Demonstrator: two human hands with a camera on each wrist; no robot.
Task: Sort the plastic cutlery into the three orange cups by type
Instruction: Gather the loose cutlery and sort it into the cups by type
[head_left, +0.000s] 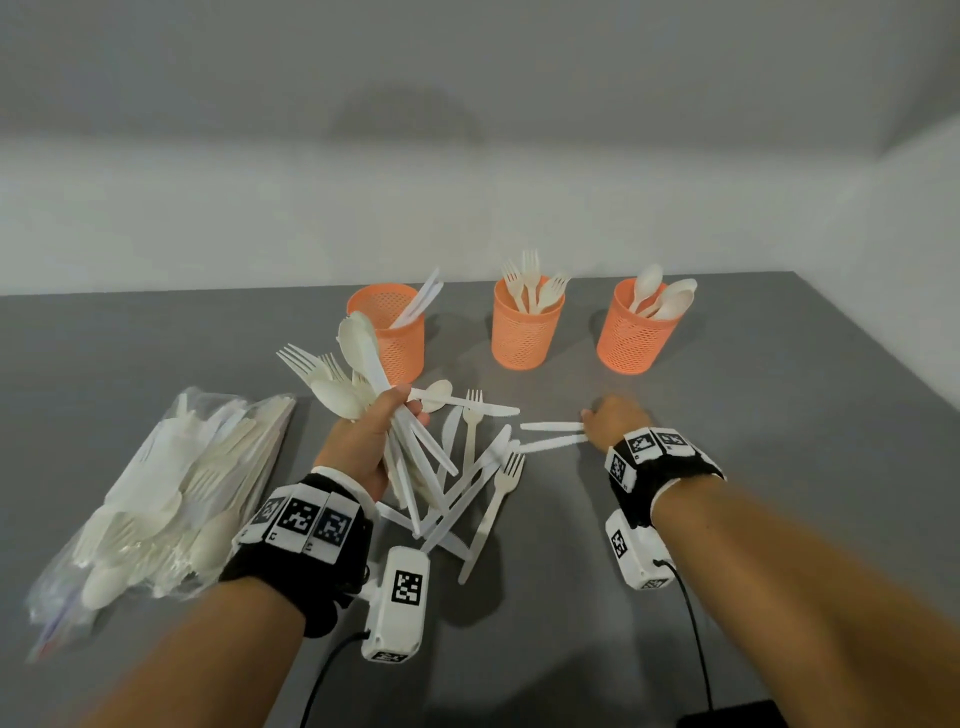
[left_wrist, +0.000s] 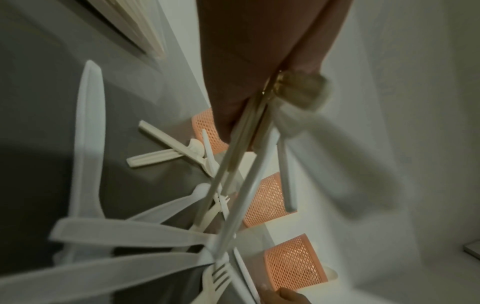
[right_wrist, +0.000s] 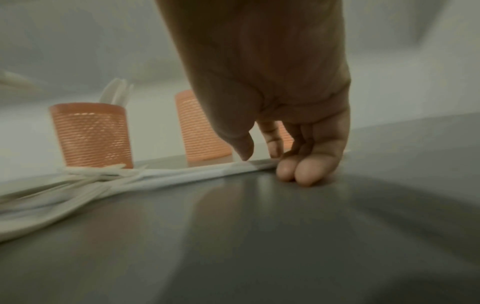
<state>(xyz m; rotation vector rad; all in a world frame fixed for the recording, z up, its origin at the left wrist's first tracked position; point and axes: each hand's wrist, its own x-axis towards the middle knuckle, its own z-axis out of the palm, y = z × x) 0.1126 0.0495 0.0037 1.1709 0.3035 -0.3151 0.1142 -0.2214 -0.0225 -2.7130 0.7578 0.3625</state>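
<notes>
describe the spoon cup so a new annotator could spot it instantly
Start at the row of three orange mesh cups standing at the back of the grey table. The spoon cup is the rightmost one. Only it holds rounded spoon bowls; the middle cup holds forks, the left cup knives.

Open grey table lies right of the loose cutlery heap. Gaps separate the three orange cups along the back. A cutlery bag blocks the left side.
</notes>
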